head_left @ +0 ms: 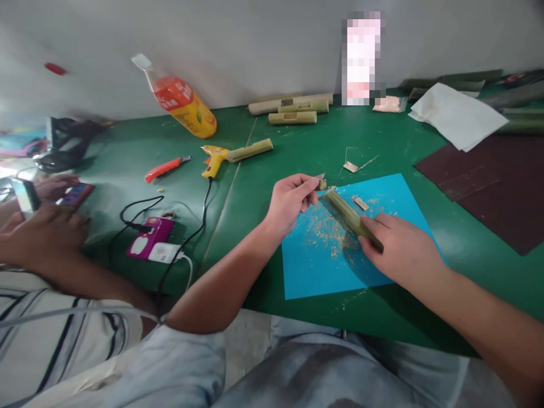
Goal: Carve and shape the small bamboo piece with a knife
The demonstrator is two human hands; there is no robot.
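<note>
We hold a green bamboo tube (343, 209) in our right hand (399, 249), the fingers wrapped around its near end; its far end points away and to the left, over a blue sheet (300, 277) on the green table (238, 209). We cannot tell whether the tube touches the sheet. Our left hand (291, 201) pinches a small tan piece (323, 185) between thumb and fingers, just beside the tube's far end; a thin pointed tip shows there too, too small for us to identify. Pale shavings (329, 226) lie scattered over the sheet, and a wood chip (361, 203) rests beside the tube. To the left, we see a yellow glue gun (216, 161) next to a notched bamboo length (253, 149), then a red cutter (165, 169). Beyond them, an orange-labelled bottle (185, 105) stands near the wall (238, 51). At far left, a co-worker's hand (51, 232) is near a phone (25, 197).
</note>
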